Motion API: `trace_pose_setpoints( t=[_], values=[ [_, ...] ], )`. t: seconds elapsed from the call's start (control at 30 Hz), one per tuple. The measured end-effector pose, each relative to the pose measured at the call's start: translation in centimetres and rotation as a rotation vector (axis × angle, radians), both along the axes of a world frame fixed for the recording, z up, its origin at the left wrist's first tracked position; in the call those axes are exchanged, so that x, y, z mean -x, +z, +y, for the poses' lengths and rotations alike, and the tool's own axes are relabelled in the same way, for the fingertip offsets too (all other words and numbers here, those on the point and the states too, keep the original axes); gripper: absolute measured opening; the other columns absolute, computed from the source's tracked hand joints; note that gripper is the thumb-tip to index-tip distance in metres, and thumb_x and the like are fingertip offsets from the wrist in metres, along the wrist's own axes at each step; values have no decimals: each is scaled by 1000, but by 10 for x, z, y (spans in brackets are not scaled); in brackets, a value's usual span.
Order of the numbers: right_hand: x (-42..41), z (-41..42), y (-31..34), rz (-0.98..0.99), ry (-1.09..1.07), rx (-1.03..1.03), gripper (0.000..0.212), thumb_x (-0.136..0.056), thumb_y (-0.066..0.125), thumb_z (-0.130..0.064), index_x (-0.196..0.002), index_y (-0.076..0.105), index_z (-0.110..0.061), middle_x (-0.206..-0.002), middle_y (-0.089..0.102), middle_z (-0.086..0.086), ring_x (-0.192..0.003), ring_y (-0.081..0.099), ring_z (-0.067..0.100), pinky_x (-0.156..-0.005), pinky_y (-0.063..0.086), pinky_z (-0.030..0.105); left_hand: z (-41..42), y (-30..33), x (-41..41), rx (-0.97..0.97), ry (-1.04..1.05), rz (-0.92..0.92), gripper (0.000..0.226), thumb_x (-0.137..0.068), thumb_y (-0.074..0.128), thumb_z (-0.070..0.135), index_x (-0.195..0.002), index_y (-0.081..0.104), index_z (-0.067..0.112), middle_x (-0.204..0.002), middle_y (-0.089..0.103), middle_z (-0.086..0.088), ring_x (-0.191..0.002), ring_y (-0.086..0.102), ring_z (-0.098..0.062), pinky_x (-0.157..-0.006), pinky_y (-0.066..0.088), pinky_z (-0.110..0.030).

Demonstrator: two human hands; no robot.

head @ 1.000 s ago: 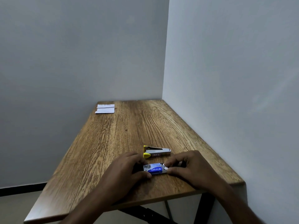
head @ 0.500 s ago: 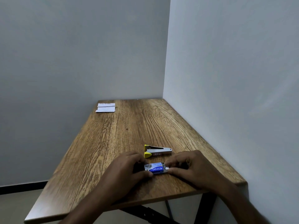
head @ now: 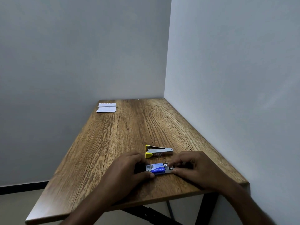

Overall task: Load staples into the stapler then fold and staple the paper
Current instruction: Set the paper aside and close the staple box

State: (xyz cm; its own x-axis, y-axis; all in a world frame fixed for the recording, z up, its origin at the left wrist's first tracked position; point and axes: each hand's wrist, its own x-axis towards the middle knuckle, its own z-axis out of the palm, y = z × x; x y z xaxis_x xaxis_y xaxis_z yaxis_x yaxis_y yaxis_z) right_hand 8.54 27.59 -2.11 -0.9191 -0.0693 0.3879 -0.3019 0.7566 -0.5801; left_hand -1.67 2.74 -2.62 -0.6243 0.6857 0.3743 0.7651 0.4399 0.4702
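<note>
A small blue and white staple box (head: 157, 169) lies near the front edge of the wooden table (head: 113, 143). My left hand (head: 128, 169) grips its left end. My right hand (head: 196, 168) pinches its right end, where the inner tray sticks out a little and is open. Just behind the box lies the silver stapler (head: 158, 151) with yellow ends, on its side and untouched. A white folded paper (head: 106, 107) rests at the far left corner of the table.
Grey walls close the table on the far side and along the right. The table's left and front edges drop to the floor. Black metal legs show under the front edge.
The inner tray of the staple box has slid out a little to the right under my right fingers. Both hands stay in place on the box.
</note>
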Motion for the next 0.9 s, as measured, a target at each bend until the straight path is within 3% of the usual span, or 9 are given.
trace_pose_setpoints(
  t=[0.23, 0.4, 0.6, 0.77, 0.9],
  values=[
    [-3, 1, -1, 0, -22, 65, 28, -83, 79, -23, -108, 74, -34, -99, 72, -24, -93, 68, 1, -76, 49, 11, 0, 0, 1, -12, 3, 0, 36, -76, 70, 57, -105, 67, 35, -106, 61, 23, -99, 53, 6, -82, 48, -21],
    [-3, -1, 0, 12, -30, 60, 22, -81, 81, -27, -101, 76, -34, -94, 74, -22, -89, 69, 1, -74, 48, 10, 1, 1, 0, 1, -1, -8, 36, -77, 68, 58, -106, 66, 37, -107, 61, 24, -99, 53, 5, -82, 49, -23],
    [-2, -7, 1, 27, -17, 41, 16, -80, 81, -31, -96, 78, -35, -93, 75, -22, -89, 70, 2, -75, 54, 23, 1, 0, 0, 13, 7, 0, 38, -76, 66, 60, -106, 67, 36, -108, 61, 24, -99, 52, 6, -82, 47, -20],
    [0, -6, -1, 56, -17, 63, 17, -77, 84, -26, -93, 81, -30, -95, 76, -22, -89, 70, -4, -75, 50, 10, 1, -1, 0, 10, 8, 4, 36, -77, 67, 58, -106, 67, 36, -107, 61, 25, -99, 51, 6, -81, 45, -19],
    [0, -7, -1, 68, -15, 39, 16, -78, 82, -27, -94, 80, -30, -92, 75, -23, -85, 70, -3, -70, 49, 8, 1, 0, 0, 16, 4, 3, 37, -77, 66, 59, -106, 66, 37, -107, 60, 24, -99, 52, 5, -80, 47, -21]
  ],
)
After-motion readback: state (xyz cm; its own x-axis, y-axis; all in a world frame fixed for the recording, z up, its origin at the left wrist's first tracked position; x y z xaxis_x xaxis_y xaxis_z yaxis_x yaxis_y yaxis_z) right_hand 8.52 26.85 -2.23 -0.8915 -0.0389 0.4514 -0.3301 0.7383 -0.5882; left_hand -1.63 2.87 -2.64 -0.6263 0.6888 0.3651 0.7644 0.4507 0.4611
